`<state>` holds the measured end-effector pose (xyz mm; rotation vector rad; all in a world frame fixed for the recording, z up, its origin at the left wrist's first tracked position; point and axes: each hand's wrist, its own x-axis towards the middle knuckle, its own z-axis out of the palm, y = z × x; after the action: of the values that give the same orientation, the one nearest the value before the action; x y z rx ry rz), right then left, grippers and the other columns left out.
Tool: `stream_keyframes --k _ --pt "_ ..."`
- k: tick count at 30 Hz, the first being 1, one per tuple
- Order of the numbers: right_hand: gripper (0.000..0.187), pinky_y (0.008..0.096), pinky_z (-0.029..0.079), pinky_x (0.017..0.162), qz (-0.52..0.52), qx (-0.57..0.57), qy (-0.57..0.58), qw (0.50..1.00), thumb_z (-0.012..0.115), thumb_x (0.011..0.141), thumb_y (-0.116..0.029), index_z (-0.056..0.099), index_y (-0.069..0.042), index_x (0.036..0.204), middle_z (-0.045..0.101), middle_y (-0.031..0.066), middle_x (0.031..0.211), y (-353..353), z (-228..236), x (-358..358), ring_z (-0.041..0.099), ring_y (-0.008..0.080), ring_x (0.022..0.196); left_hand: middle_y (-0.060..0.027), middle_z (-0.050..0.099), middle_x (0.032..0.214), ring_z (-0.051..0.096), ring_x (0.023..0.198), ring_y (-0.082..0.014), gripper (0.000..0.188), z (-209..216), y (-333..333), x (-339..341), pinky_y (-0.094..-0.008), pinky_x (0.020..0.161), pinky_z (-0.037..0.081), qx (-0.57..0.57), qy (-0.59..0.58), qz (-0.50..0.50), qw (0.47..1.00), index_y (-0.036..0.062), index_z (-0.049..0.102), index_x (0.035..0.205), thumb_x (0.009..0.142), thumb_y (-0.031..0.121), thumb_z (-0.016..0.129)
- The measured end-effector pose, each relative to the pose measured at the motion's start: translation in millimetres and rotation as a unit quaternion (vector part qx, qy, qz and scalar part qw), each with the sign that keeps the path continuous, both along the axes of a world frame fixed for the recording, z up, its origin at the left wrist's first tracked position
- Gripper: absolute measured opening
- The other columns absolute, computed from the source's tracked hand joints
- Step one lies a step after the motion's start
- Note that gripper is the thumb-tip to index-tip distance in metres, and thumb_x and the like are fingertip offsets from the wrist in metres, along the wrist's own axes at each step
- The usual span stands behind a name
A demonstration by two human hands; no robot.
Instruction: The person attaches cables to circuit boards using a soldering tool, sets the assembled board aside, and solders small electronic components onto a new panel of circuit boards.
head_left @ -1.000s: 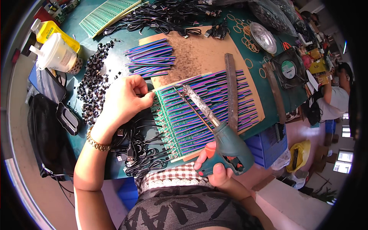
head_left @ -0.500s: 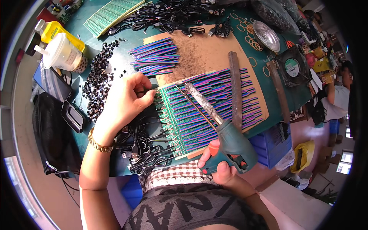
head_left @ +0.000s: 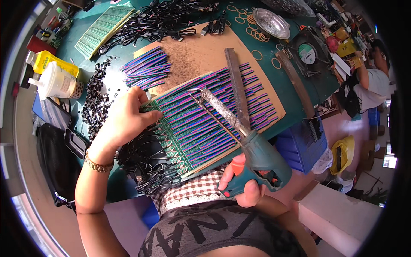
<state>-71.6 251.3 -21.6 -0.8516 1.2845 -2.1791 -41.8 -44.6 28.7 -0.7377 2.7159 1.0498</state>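
Note:
My right hand (head_left: 248,188) is wrapped round the grip of a green soldering gun (head_left: 267,160) with an orange trigger. Its bent tip hangs over the wire rows, pointing up and left. My left hand (head_left: 130,113) is closed at the far left corner of a green circuit board panel (head_left: 169,143), thumb on its edge; the other fingertips are partly hidden. Rows of blue, pink and black wires (head_left: 205,115) run right from the panel, with a dark flat bar (head_left: 236,81) across them. Black cables (head_left: 150,171) gather along the panel's left edge.
Loose wires (head_left: 147,68) lie on a scorched brown board (head_left: 188,53). Small black parts (head_left: 95,96), a drink cup (head_left: 55,83) and a yellow bottle (head_left: 53,64) stand left. Farther off are cables (head_left: 158,21), a metal dish (head_left: 272,23) and a fan (head_left: 307,53). Another person works at right.
The view has shifted and turned slightly, so the table's things appear farther left. My left hand stays at the panel's corner, and my right hand keeps hold of the soldering gun.

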Motion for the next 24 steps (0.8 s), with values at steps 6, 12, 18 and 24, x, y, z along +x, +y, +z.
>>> stream_keyframes --k 6,12,18,24 --pt "0.060 0.0329 0.052 0.056 -0.060 0.033 -0.110 0.992 0.051 0.091 -0.050 0.036 -0.003 0.124 0.055 0.0139 0.080 16.6 6.3 -5.0 0.059 0.0226 0.061 -0.0005 0.059 0.075 0.053 0.057 -0.0053 0.015 -8.3 -8.1 -8.0 -0.0184 0.048 0.043 0.376 -0.013 0.113 0.919 0.0034 0.056 0.084 0.082 0.008 0.070" --pt "0.060 0.0308 0.050 0.056 -0.075 0.055 -0.083 0.992 0.045 0.092 -0.056 0.036 -0.006 0.124 0.054 0.0117 0.081 28.3 8.5 -21.9 0.056 0.0182 0.058 -0.0020 0.059 0.066 0.053 0.049 -0.0089 0.014 -4.4 -6.7 -21.2 -0.0201 0.043 0.043 0.319 -0.119 0.140 0.930 0.0012 0.058 0.078 0.079 0.006 0.072" --pt "0.058 0.0295 0.049 0.055 -0.084 0.040 -0.136 0.986 0.043 0.093 -0.054 0.037 -0.006 0.126 0.053 0.0105 0.079 29.9 5.3 -18.5 0.054 0.0174 0.055 -0.0054 0.058 0.065 0.055 0.047 -0.0113 0.015 10.2 -7.3 -36.2 -0.0246 0.041 0.049 0.263 -0.180 0.145 0.936 0.0003 0.058 0.072 0.077 0.005 0.072" --pt "0.060 0.0342 0.053 0.059 -0.104 0.046 -0.138 0.984 0.054 0.089 -0.053 0.041 -0.004 0.122 0.056 0.0137 0.081 32.0 16.8 -19.7 0.059 0.0216 0.060 -0.0084 0.061 0.065 0.060 0.050 -0.0146 0.013 3.0 -8.0 -36.9 -0.0299 0.046 0.055 0.282 -0.174 0.144 0.932 -0.0031 0.064 0.078 0.071 0.004 0.072"
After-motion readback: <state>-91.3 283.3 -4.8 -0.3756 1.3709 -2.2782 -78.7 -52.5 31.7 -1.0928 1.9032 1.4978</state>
